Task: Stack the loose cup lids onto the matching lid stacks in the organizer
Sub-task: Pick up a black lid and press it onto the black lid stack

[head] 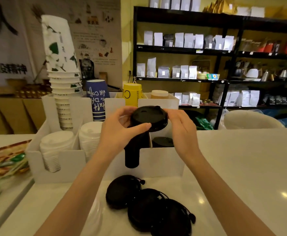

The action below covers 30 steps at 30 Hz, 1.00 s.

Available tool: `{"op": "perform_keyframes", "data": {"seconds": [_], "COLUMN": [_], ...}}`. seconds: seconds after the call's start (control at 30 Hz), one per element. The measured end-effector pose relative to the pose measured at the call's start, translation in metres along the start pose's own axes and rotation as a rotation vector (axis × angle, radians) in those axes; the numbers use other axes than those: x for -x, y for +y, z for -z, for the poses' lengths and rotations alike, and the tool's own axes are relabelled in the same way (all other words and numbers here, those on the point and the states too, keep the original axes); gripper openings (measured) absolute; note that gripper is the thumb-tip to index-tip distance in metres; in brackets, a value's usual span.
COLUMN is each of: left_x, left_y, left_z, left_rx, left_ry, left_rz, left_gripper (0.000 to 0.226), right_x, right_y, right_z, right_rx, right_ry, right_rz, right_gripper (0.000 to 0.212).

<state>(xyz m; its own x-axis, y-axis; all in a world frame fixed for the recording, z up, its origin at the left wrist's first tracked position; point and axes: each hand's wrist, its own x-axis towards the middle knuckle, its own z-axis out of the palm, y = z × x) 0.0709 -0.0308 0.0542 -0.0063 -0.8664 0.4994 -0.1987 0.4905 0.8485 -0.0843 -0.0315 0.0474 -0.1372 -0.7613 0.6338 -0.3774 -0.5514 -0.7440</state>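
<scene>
- A round black plastic cup lid (148, 118) is held in the air above the front of the white plastic organizer (163, 160), tilted a little toward the camera, with its sip hole facing up.
- The left hand (120, 128) grips the lid's left edge: the thumb lies across the near rim and the fingers curl round the far side, closed on the lid.
- The right hand (182, 128) meets the lid's right edge with its fingertips; the fingers are loosely bent, and how firmly they press I cannot tell.
- Right under the held lid a tall black lid stack (132, 155) stands in a front compartment of the organizer, showing through the slot in the front wall.
- A shorter black lid stack (163, 141) sits in the compartment just to the right of it.
- Two white lid stacks (57, 143) fill the compartments on the left.
- Three loose black lids (147, 205) lie overlapping on the white counter (241, 167) in front of the organizer, between the two forearms.
- Behind the lid stacks, upside-down paper cups stand in the rear compartments: a tall white-and-green cup stack (62, 74), blue cups (97, 103) and yellow cups (132, 94).
- Black shelving (224, 53) with white pouches stands well beyond the counter.
</scene>
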Motion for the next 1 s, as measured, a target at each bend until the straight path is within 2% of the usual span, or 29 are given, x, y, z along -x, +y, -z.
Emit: {"op": "perform_keyframes", "data": {"seconds": [0.13,0.3,0.47,0.67,0.83,1.0], "left_x": [-0.010,-0.017,-0.020,-0.021,-0.022,-0.022], "left_y": [-0.011,-0.027,-0.044,-0.053,-0.053,-0.051], "left_z": [0.015,0.018,0.018,0.015,0.016,0.018], "left_rx": [0.002,-0.141,-0.177,-0.214,-0.199,-0.288], "left_ry": [0.088,0.081,0.012,-0.011,0.014,-0.024], "left_rz": [-0.030,-0.045,0.004,0.036,0.066,0.078], "left_gripper": [0.054,0.053,0.056,0.056,0.048,0.046], "right_x": [-0.002,-0.002,-0.005,-0.005,-0.001,0.002], "right_y": [0.000,0.012,0.027,0.031,0.038,0.036], "right_z": [-0.026,-0.042,-0.044,-0.044,-0.043,-0.040], "right_rx": [-0.170,-0.151,-0.035,-0.028,0.127,0.275], "right_ry": [-0.043,-0.153,-0.214,-0.234,-0.176,-0.247], "right_rz": [-0.020,-0.012,-0.024,-0.019,0.011,0.069], "right_gripper": [0.031,0.034,0.031,0.029,0.038,0.038]}}
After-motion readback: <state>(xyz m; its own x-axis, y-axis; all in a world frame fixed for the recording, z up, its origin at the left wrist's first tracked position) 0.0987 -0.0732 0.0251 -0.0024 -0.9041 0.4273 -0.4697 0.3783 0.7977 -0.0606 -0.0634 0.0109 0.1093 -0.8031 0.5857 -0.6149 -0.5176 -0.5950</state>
